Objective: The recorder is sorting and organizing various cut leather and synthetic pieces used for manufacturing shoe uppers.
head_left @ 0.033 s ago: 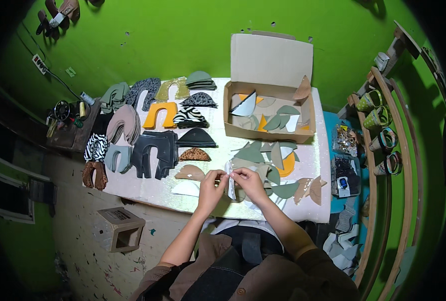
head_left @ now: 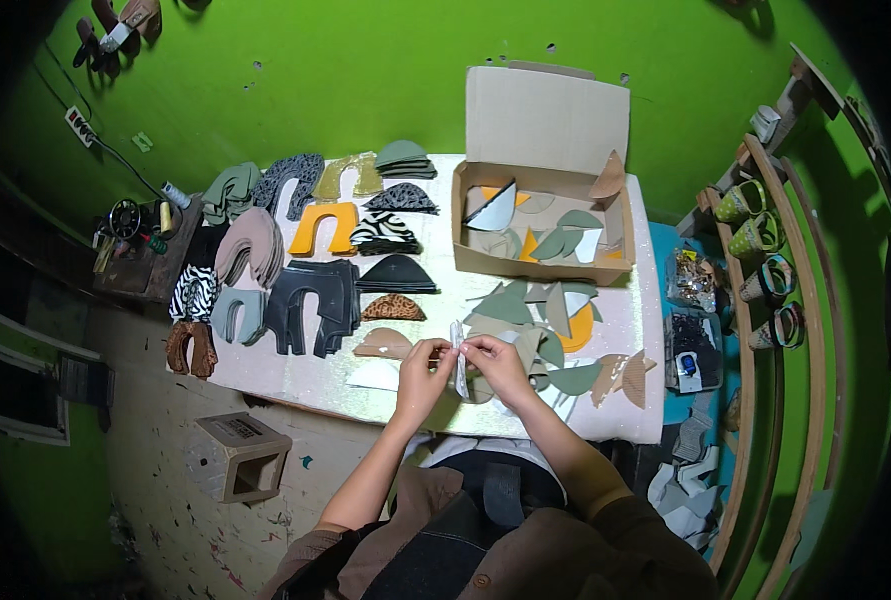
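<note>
Just below the frame's centre, your left hand (head_left: 422,378) and right hand (head_left: 499,368) pinch the long, narrow white strip (head_left: 461,378), material unclear, so grip evenly from both sides and hold it straight above the pale, sparkly tabletop (head_left: 300,376).

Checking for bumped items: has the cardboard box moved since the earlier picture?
No: the cardboard box sits in the same place on the table, with no visible shift.
</note>
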